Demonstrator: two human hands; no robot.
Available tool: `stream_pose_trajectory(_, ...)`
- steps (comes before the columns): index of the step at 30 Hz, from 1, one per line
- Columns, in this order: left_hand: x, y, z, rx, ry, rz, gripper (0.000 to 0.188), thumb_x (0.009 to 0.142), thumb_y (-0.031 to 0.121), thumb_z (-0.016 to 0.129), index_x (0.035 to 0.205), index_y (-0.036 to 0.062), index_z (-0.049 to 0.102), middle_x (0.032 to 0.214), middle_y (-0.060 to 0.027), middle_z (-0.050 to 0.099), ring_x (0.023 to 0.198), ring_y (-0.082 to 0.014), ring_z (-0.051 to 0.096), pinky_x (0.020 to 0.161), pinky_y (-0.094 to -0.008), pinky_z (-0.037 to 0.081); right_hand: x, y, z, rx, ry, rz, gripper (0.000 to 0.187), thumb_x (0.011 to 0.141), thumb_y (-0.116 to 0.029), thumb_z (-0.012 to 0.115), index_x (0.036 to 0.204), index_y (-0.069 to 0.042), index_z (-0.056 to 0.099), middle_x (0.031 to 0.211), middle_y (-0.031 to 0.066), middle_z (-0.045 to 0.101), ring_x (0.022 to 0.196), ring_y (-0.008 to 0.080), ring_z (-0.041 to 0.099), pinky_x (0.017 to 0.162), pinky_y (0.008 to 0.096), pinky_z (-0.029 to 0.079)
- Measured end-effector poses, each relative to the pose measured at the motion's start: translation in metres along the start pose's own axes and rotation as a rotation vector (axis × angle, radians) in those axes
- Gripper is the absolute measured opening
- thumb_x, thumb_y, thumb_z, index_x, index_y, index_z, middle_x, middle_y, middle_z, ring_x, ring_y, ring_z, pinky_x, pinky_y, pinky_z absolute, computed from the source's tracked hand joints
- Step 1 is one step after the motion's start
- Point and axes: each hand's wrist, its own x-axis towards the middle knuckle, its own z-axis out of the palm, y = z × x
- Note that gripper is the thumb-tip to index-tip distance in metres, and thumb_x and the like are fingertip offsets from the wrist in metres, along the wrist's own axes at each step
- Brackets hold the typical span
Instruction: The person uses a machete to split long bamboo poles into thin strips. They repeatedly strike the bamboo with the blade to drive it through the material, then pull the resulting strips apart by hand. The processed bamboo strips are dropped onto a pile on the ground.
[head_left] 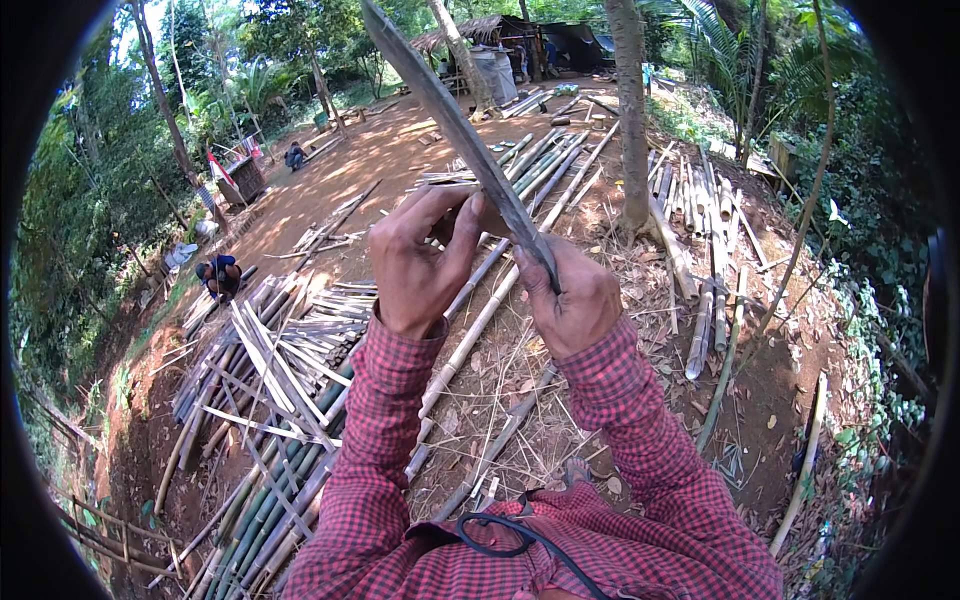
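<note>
A long grey machete blade [455, 125] slants up and to the left in front of me, past the top edge of the picture. My right hand [570, 298] is closed around its lower end, with the thumb lying along the flat; the handle is hidden. On the blade's left side, my left hand [422, 250] is raised with thumb and forefinger pressed together close to the blade's edge. Something brownish shows beside those fingertips, too small and covered to name. Both forearms are in red checked sleeves.
Cut bamboo poles [290, 490] and split strips [275, 360] lie heaped at the left. More bamboo [715, 230] lies at the right, beyond a tree trunk [630, 120]. A person [220, 275] crouches at the far left. A thatched shelter [490, 35] stands at the back.
</note>
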Motion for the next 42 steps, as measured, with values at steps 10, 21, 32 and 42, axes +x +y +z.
stream_pose_trajectory(10, 0.001, -0.007, -0.003, -0.014, 0.010, 0.004, 0.012, 0.078, 0.010, 0.059, 0.081, -0.0013, 0.063, 0.067, -0.0070, 0.062, 0.057, -0.0099, 0.058, 0.050, -0.0205, 0.045, 0.000, 0.000, 0.008, -0.038, 0.042, -0.061, 0.028, 0.087, -0.027, 0.045, 0.092, -0.001, 0.056, 0.078, 0.0133, 0.060, 0.063, 0.0275, 0.061, 0.053, 0.0338, 0.050)
stream_pose_trajectory(21, 0.001, -0.017, -0.003, -0.023, 0.085, 0.064, 0.011, 0.077, 0.008, 0.061, 0.082, -0.0010, 0.062, 0.069, -0.0093, 0.061, 0.057, -0.0142, 0.059, 0.050, -0.0239, 0.045, 0.007, -0.009, 0.015, -0.084, 0.020, 0.021, 0.027, 0.086, -0.027, 0.047, 0.092, -0.003, 0.056, 0.062, 0.0162, 0.057, 0.054, 0.0298, 0.059, 0.050, 0.0374, 0.046)
stream_pose_trajectory(32, 0.001, -0.062, -0.029, 0.082, 0.236, -0.047, 0.015, 0.078, 0.013, 0.061, 0.084, -0.0002, 0.064, 0.069, -0.0102, 0.062, 0.058, -0.0142, 0.059, 0.053, -0.0248, 0.045, -0.003, 0.035, 0.059, -0.255, -0.315, 0.228, 0.032, 0.089, -0.033, 0.038, 0.096, -0.006, 0.052, 0.058, 0.0114, 0.054, 0.050, 0.0235, 0.055, 0.049, 0.0364, 0.047)
stream_pose_trajectory(42, -0.008, -0.091, -0.048, 0.042, 0.292, -0.178, 0.022, 0.081, 0.018, 0.061, 0.086, -0.0027, 0.064, 0.069, -0.0064, 0.061, 0.060, -0.0086, 0.054, 0.053, -0.0214, 0.043, -0.001, 0.060, 0.097, -0.321, -0.460, 0.219, 0.033, 0.091, -0.035, 0.034, 0.100, -0.008, 0.050, 0.056, 0.0062, 0.049, 0.048, 0.0173, 0.049, 0.050, 0.0337, 0.045)
